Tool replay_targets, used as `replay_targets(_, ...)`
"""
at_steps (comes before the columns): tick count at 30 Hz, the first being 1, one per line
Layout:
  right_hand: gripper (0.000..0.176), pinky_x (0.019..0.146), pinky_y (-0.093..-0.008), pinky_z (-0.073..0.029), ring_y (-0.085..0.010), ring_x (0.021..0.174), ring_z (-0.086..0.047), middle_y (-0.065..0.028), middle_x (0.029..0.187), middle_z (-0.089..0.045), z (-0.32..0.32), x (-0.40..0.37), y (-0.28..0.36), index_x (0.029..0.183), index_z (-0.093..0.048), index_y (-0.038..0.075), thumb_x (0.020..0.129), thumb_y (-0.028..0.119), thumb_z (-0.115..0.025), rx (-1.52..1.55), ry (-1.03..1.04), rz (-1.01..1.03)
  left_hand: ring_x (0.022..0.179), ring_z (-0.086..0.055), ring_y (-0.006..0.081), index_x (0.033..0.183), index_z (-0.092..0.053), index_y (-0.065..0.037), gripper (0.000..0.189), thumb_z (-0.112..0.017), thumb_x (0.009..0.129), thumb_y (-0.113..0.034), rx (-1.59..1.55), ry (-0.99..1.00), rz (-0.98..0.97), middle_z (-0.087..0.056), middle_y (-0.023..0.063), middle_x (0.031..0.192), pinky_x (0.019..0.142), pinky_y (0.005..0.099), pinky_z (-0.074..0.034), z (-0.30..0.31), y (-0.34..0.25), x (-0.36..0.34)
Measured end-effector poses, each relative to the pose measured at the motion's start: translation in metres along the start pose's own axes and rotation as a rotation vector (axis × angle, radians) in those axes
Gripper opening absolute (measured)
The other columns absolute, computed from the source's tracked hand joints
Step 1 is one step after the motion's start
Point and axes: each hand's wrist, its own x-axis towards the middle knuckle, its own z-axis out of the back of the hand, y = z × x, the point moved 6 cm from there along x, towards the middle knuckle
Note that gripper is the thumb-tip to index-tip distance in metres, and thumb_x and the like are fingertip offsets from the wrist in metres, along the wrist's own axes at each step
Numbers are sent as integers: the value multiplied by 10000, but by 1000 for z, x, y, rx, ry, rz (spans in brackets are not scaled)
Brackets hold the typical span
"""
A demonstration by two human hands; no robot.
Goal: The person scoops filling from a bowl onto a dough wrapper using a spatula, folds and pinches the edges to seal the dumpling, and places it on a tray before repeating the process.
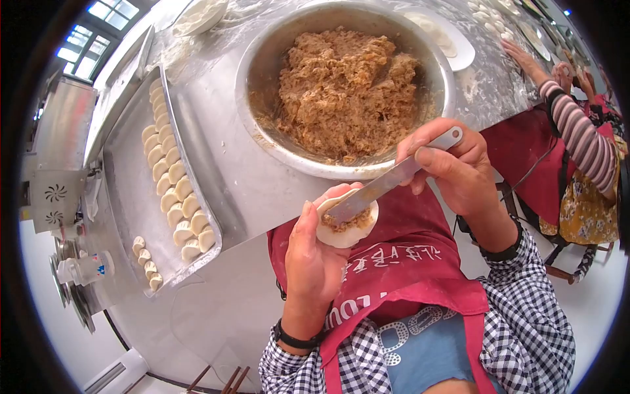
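Observation:
My left hand (314,256) cups a round dumpling wrapper (348,224) with a dab of brown filling on it. My right hand (456,167) grips a flat metal spatula (387,182), its blade pressed onto the filling in the wrapper. Both hands hover just in front of the table edge, above my red apron. A large steel bowl (262,72) heaped with minced brown filling (344,88) stands on the metal table right behind them.
A steel tray (128,184) at the left holds rows of folded dumplings (172,190). A white plate (459,43) of wrappers sits behind the bowl. Another person's striped sleeve (581,134) reaches to the table at the right. A machine (56,164) stands at far left.

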Motion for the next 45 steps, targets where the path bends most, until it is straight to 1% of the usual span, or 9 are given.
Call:
replay_targets(5,79,529,-206,-508,-124,630,-612,-129,852,-636,0,-4,0,908,-579,-11,841,25,-558,-65,-11,-25,1116,-499,264,1220,-428,55,458,-309,969,-309,24,-14,-33,-486,171,1231,908,405,-442,2,-2,1)
replay_targets(11,80,534,-208,-512,-128,640,-614,-119,853,-635,5,-5,5,893,-587,-21,836,30,-564,68,-61,5,1120,-499,278,1235,-404,40,448,-344,960,-309,-66,-31,-18,-480,182,1236,905,423,-446,6,0,3)
replay_targets(13,92,532,-212,-516,-141,659,-621,-134,861,-633,1,-7,1,912,-579,-20,837,31,-562,-98,24,-46,1122,-499,282,1233,-406,37,453,-347,959,-318,-72,-30,-22,-481,182,1234,906,426,-447,5,-1,2)
replay_targets(17,103,532,-216,-518,-145,674,-624,-144,870,-631,4,-8,4,932,-570,-18,841,30,-557,-101,12,-12,1123,-499,284,1232,-406,36,449,-346,959,-314,-62,-29,-24,-483,183,1232,905,427,-448,5,-1,1)
replay_targets(22,102,542,-227,-524,-147,669,-619,-144,875,-630,9,-5,13,935,-573,-17,845,27,-553,91,-44,66,1113,-506,281,1212,-426,38,434,-348,959,-305,-56,-25,-30,-493,180,1223,906,427,-448,6,-1,1)
replay_targets(32,109,538,-227,-528,-152,681,-625,-152,884,-629,13,-4,13,942,-571,-14,838,6,-545,54,-55,89,1120,-490,271,1241,-401,7,448,-334,962,-337,4,-22,-75,-471,156,1251,890,414,-449,5,-4,1)
replay_targets(34,108,542,-236,-524,-154,682,-620,-159,887,-626,15,-4,14,941,-567,-18,838,7,-545,22,-24,127,1106,-504,260,1198,-435,34,404,-344,958,-278,-45,-42,-87,-501,171,1211,917,419,-441,6,-5,1)
replay_targets(38,105,552,-235,-512,-158,685,-615,-169,888,-624,11,-7,16,941,-561,-22,843,12,-541,-72,-23,159,1100,-509,259,1203,-433,28,406,-350,956,-283,-44,-46,-96,-501,167,1212,909,419,-446,7,-6,1)
replay_targets(45,115,569,-237,-484,-149,674,-597,-180,868,-622,-15,-24,46,916,-564,-25,803,-47,-557,-333,151,520,1092,-518,256,1214,-432,16,406,-368,952,-287,-63,-76,-129,-505,151,1212,889,411,-461,9,-12,1)
